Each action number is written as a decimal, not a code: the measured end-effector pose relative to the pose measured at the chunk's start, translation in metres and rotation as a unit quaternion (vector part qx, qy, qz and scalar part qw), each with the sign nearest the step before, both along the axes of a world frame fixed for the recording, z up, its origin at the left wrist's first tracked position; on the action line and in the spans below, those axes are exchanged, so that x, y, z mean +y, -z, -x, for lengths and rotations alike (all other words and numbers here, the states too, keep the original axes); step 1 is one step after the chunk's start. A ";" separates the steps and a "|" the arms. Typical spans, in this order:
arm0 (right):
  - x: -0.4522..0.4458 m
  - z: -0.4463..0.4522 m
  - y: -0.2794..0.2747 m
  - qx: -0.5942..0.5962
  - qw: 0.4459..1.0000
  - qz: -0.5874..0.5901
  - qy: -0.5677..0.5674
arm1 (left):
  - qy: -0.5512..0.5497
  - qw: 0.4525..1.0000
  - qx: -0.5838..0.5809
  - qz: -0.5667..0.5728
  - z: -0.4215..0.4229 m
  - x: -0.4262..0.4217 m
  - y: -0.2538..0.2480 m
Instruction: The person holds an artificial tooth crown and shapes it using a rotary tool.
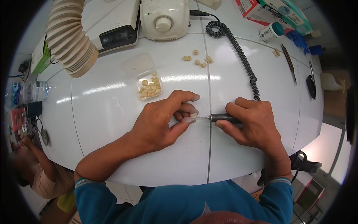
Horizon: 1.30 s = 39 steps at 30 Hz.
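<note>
My left hand (162, 119) is closed in a pinch on a small cream tooth-shaped piece (193, 115), its index finger raised. My right hand (251, 121) is wrapped round a dark rotary handpiece (225, 118), whose thin metal tip points left and meets the piece or ends right beside it. A coiled black cord (242, 52) runs from the control box down to my right hand. Beyond my left hand, an open clear plastic box (141, 96) holds several cream pieces (150, 89). Several more loose pieces (197, 62) lie on the white tiled table (179, 160).
A ribbed hose (71, 37) hangs at the upper left near a control box (165, 20). At the right lie a white bottle (271, 32), a pointed tool (289, 64) and a black-handled tool (311, 86). Another person (41, 168) sits at the far left beyond a plastic bottle (30, 92).
</note>
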State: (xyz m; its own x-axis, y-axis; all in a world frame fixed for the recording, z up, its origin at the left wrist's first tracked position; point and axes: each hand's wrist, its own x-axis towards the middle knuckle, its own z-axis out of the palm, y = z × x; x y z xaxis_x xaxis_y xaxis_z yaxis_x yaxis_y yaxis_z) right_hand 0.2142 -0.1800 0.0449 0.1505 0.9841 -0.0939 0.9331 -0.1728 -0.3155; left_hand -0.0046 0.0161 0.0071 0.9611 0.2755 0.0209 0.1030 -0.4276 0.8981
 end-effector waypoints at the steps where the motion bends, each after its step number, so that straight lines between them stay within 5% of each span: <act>1: 0.000 0.000 0.000 0.001 1.000 0.002 0.002 | 0.000 1.000 -0.001 0.001 0.000 0.000 0.000; 39: 0.001 0.000 -0.001 0.003 1.000 0.014 0.004 | 0.000 1.000 0.007 0.008 0.000 0.000 -0.001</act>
State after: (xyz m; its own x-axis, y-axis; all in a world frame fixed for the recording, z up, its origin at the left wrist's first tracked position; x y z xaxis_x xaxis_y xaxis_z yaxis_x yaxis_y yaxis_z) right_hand 0.2139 -0.1785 0.0462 0.1579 0.9798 -0.1227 0.9300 -0.1893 -0.3150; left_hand -0.0041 0.0160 0.0077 0.9612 0.2760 0.0033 0.1156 -0.4136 0.9031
